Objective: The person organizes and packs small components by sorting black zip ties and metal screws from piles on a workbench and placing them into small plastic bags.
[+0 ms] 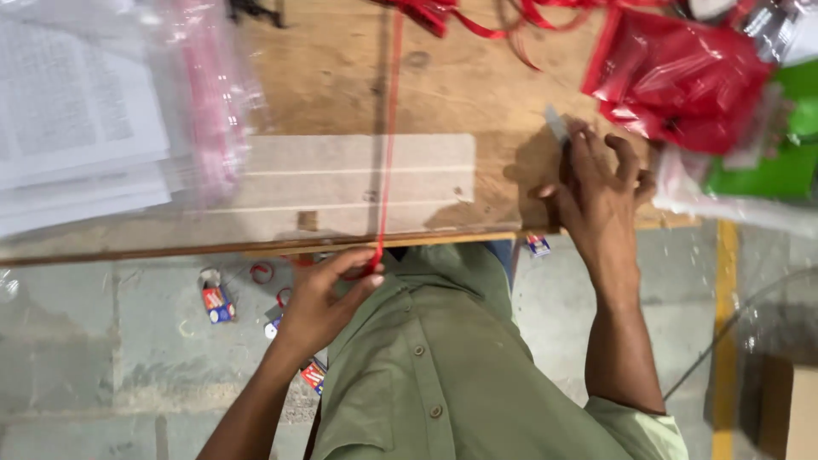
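Ribbon, thin red plastic [388,145], runs near-to-far across the wooden surface [341,77], its near end pinched in the left hand [328,298], while the right hand [596,192] grips a small grey blade [555,125] at right.

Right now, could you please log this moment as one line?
left hand: pinches red ribbon at table edge | right hand: on table, holds small grey blade | ribbon taut across table

Packing workshop, plywood bench [341,77], concrete floor [102,341]
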